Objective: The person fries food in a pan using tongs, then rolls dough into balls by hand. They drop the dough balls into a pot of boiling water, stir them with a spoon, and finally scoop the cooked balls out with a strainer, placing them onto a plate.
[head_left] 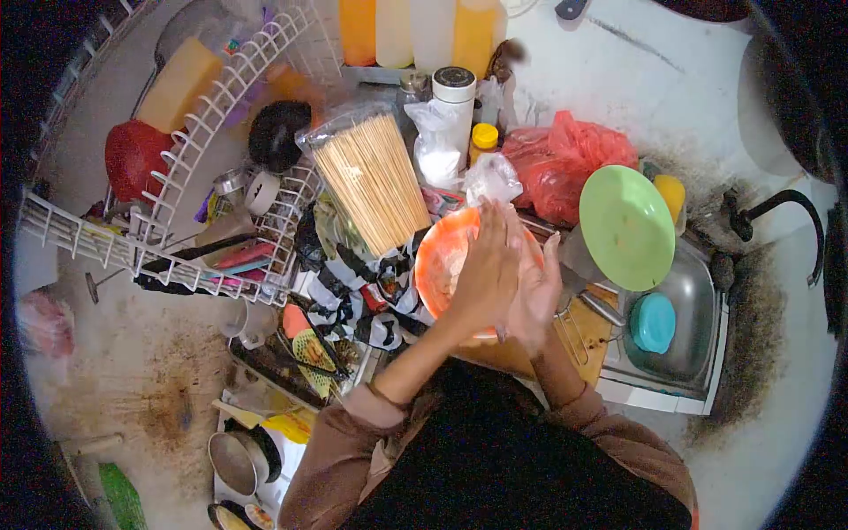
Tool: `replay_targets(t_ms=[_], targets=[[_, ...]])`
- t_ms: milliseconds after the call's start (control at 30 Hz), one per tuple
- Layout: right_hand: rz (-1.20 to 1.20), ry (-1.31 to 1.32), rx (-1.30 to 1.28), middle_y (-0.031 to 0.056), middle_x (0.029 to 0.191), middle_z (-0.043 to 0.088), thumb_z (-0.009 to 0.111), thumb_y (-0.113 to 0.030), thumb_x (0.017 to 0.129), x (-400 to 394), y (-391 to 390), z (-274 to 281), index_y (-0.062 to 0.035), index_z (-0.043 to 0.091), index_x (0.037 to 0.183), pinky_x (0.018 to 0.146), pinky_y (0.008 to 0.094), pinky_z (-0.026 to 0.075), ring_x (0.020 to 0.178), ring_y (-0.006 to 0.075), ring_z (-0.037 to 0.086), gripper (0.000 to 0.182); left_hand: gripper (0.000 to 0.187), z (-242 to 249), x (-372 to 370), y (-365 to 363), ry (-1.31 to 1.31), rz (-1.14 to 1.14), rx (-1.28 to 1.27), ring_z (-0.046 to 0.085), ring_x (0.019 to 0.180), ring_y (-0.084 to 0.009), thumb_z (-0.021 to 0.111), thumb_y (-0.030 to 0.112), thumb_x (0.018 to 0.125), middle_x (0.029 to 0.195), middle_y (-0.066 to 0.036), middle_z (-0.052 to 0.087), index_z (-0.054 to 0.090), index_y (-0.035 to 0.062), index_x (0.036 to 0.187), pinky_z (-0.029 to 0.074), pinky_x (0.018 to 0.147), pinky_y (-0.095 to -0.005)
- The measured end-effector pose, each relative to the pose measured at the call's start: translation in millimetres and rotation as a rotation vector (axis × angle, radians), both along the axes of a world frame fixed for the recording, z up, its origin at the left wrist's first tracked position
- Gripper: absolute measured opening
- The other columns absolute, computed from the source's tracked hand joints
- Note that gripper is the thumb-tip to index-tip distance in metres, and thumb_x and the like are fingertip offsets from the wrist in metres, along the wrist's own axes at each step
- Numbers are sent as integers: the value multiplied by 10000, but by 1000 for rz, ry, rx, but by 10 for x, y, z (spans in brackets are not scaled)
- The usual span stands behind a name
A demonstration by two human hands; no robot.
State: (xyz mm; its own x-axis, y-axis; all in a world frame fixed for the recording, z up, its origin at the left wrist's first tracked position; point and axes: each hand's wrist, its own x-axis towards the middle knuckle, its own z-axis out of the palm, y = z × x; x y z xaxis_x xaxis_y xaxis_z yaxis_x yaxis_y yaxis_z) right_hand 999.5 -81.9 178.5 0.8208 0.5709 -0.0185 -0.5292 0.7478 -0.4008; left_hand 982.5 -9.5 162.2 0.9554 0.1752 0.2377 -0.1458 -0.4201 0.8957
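Note:
Over an orange bowl (430,269) with a pale middle, my two hands are held palm to palm. My left hand (486,276) shows its back, its fingers straight and close together. Behind it, my right hand (534,296) turns its palm toward the left one, thumb raised and apart. Whether anything lies between the palms is hidden. The bowl's inside has a whitish residue, partly covered by my hands. Just beyond my fingertips is a knotted clear plastic bag (493,179). A wooden cutting board (587,340) lies beneath and to the right of the bowl.
Left of the bowl lies a pack of wooden skewers (371,181). A white dish rack (168,194) stands farther left. Behind are a white flask (453,102) and a red plastic bag (561,168). Right, a green plate (627,228) leans by the metal sink (689,300), which holds a turquoise bowl (654,322).

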Motion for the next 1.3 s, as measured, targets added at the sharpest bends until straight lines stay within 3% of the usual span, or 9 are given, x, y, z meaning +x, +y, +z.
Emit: replay_targets(t_ms=[233, 467, 567, 667, 700, 833, 1000, 1133, 1300], targets=[[-74, -78, -182, 81, 1427, 148, 223, -631, 828, 402, -87, -236, -42, 146, 1364, 1057, 344, 77, 1314, 176, 129, 800, 568, 30, -456, -318, 61, -226, 275, 13, 1307, -371, 230, 265, 914, 1388, -279, 28, 61, -90, 1324, 20, 1058, -407], [148, -77, 0, 106, 1417, 158, 238, -598, 845, -118, -134, 33, -15, 171, 1352, 1059, 356, 102, 1303, 220, 160, 775, 523, -166, 69, 201, 120, 29, 85, 68, 1318, -307, 288, 200, 886, 1396, -239, 104, 151, -28, 1336, 76, 1059, -413], [238, 81, 134, 126, 1387, 219, 237, -565, 861, -39, -201, -46, -8, 181, 1345, 1047, 351, 158, 1277, 231, 225, 740, 454, -229, 121, 314, -46, 77, 137, 287, 1248, -306, 300, 229, 902, 1317, -210, 329, 318, -23, 1279, 197, 1036, -377], [220, -120, -251, 146, 1255, 405, 381, -458, 862, -19, -333, 27, -8, 349, 1265, 959, 347, 316, 1142, 231, 415, 605, 388, -104, 164, 572, 102, 45, -410, 500, 1053, -245, 360, 250, 901, 1114, -158, 535, 490, -26, 1141, 330, 958, -340], [203, -222, -433, 151, 1196, 477, 450, -411, 860, -21, -386, 46, -9, 428, 1227, 919, 344, 375, 1084, 228, 485, 544, 310, -47, 201, 572, 136, 137, -860, 578, 819, -151, 448, 298, 890, 875, -69, 609, 589, 23, 897, 458, 765, -275], [122, -762, -1073, 90, 852, 595, 635, -105, 752, 1, -500, -13, 14, 619, 926, 829, 323, 416, 919, 184, 557, 212, 281, -350, 32, 843, 160, -355, -1601, 552, 686, -156, 413, 323, 902, 680, -20, 528, 531, 92, 793, 486, 622, -258], [-248, -1247, -1163, 106, 911, 593, 668, -134, 720, 57, -422, -40, -10, 622, 727, 763, 317, 448, 846, 227, 556, 132, 498, -109, 42, 599, 94, -396, -1832, 477, 1061, -241, 303, 464, 892, 1129, -137, 495, 472, 57, 1124, 401, 885, -394], [-245, -1566, -1038, 196, 1172, 448, 525, -249, 824, -186, -246, -163, 9, 518, 1058, 926, 387, 335, 1101, 319, 422, 349, 691, 1, 33, 538, 61, -413, -1827, 203, 1291, -272, 154, 566, 869, 1392, -145, 225, 208, 74, 1351, 189, 1035, -465], [-71, -1477, -1292, 220, 1401, 112, 335, -324, 894, -388, -30, -59, 24, 147, 1339, 1039, 490, 85, 1309, 339, 97, 596, 709, -58, 88, 381, -61, -220, -1463, 168, 1305, -245, 176, 570, 857, 1417, -112, 173, 190, 69, 1358, 162, 1036, -446]])
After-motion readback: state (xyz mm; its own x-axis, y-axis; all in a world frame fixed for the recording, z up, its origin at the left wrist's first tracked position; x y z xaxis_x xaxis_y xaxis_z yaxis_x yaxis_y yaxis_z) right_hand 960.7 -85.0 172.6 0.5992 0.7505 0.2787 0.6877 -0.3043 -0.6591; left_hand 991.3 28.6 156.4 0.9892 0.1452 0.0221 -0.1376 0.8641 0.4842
